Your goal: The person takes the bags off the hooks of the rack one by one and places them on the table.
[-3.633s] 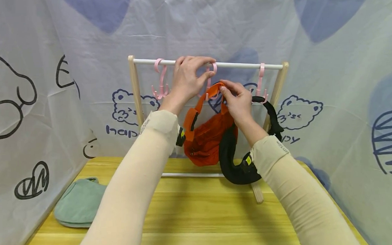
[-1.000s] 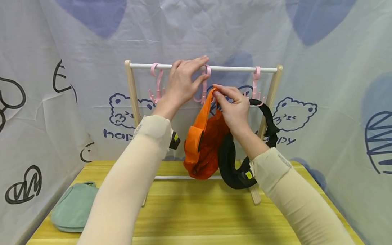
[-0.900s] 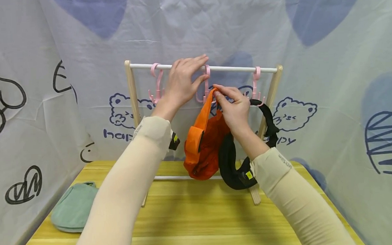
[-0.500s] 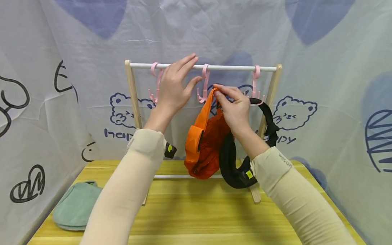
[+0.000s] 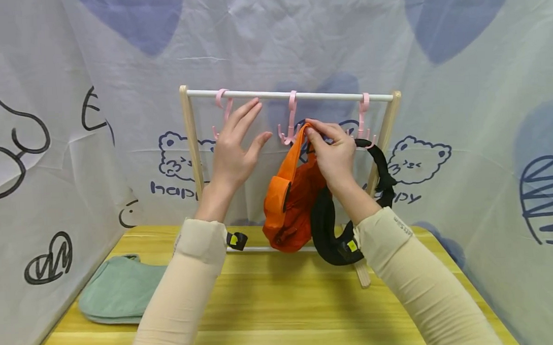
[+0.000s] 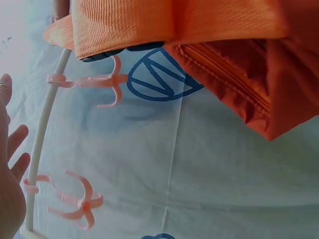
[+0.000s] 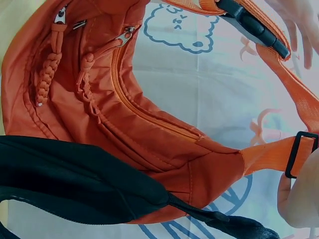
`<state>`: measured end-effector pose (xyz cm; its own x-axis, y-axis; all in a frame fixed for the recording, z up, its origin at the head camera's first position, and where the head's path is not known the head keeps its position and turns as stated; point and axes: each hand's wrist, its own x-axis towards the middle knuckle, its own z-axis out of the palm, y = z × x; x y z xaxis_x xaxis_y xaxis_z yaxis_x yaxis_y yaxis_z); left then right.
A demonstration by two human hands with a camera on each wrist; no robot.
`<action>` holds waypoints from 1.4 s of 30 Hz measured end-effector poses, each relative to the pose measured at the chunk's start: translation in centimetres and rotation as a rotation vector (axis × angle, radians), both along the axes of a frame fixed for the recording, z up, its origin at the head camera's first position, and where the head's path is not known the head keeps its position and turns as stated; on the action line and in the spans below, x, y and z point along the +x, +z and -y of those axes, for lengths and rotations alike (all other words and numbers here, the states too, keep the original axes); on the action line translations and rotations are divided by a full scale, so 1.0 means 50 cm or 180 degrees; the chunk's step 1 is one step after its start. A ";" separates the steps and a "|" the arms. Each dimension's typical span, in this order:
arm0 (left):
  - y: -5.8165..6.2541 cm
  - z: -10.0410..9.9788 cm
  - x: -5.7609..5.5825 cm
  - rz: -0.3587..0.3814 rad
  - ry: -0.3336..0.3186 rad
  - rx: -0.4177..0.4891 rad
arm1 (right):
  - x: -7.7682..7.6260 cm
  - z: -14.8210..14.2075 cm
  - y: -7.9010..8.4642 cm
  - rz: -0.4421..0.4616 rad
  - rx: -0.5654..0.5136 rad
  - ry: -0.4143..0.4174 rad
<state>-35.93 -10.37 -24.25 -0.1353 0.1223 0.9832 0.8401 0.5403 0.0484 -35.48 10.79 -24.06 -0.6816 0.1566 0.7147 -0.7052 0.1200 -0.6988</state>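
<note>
My right hand (image 5: 335, 152) pinches the top of the strap (image 5: 289, 164) of an orange waist bag (image 5: 298, 217). The bag hangs from those fingers, just in front of the rack. Close to the strap's left is the middle pink hook (image 5: 291, 118); whether they touch, I cannot tell. My left hand (image 5: 233, 151) is raised left of that hook, fingers straight, holding nothing. The right wrist view shows the bag's zips and a black buckle (image 7: 254, 25) on its strap. A black bag (image 5: 323, 226) hangs by its strap from the right pink hook (image 5: 363, 116).
The rack has a white rail (image 5: 328, 96) and wooden posts (image 5: 390, 120). Partly behind my left hand is another pink hook (image 5: 223, 98). A green bag (image 5: 120, 289) lies on the wooden table (image 5: 272, 315) at the left. Printed cloth (image 5: 481, 135) surrounds the table.
My left hand has come off the middle hook and moved left and down. The strap top, earlier at the hook's prongs, now sits slightly right of them, still pinched by my right hand.
</note>
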 end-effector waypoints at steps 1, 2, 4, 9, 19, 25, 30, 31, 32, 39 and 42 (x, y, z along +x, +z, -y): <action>-0.006 0.002 0.006 0.0021 -0.0015 0.0037 | 0.000 0.000 0.001 0.0012 -0.0005 -0.0014; -0.012 0.005 0.012 0.0046 -0.0030 0.0070 | 0.000 0.000 0.001 0.0022 -0.0008 -0.0027; -0.024 0.012 0.024 0.0094 -0.0053 0.0128 | 0.000 0.000 0.002 0.0040 -0.0007 -0.0050; -0.061 0.026 0.052 0.0108 -0.0125 0.0244 | 0.000 -0.001 0.002 0.0075 -0.0046 -0.0078; -0.151 0.029 0.102 0.0186 -0.0235 0.0599 | -0.001 -0.003 -0.006 0.0132 -0.0164 -0.0076; -0.204 0.030 0.122 0.0285 -0.0147 0.0639 | -0.004 -0.006 -0.009 0.0217 -0.0174 -0.0050; -0.255 0.021 0.129 0.0418 -0.0149 0.0632 | -0.007 -0.008 -0.011 0.0286 -0.0194 -0.0067; -0.265 0.018 0.132 0.0458 -0.0140 0.0641 | -0.008 -0.007 -0.012 0.0293 -0.0199 -0.0060; -0.274 0.014 0.134 0.0488 -0.0124 0.0651 | -0.009 -0.006 -0.012 0.0289 -0.0206 -0.0059; -0.322 -0.013 0.144 0.0612 -0.0186 0.0641 | -0.016 0.003 -0.010 0.0246 -0.0231 -0.0116; -0.337 -0.024 0.146 0.0666 -0.0160 0.0562 | -0.017 0.007 -0.010 0.0311 -0.0272 -0.0095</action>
<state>-28.61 -9.16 -41.09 -0.3359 -0.0368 0.9412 0.8273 0.4661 0.3135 -36.31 10.44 -24.57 -0.7415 0.2352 0.6284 -0.6302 0.0770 -0.7726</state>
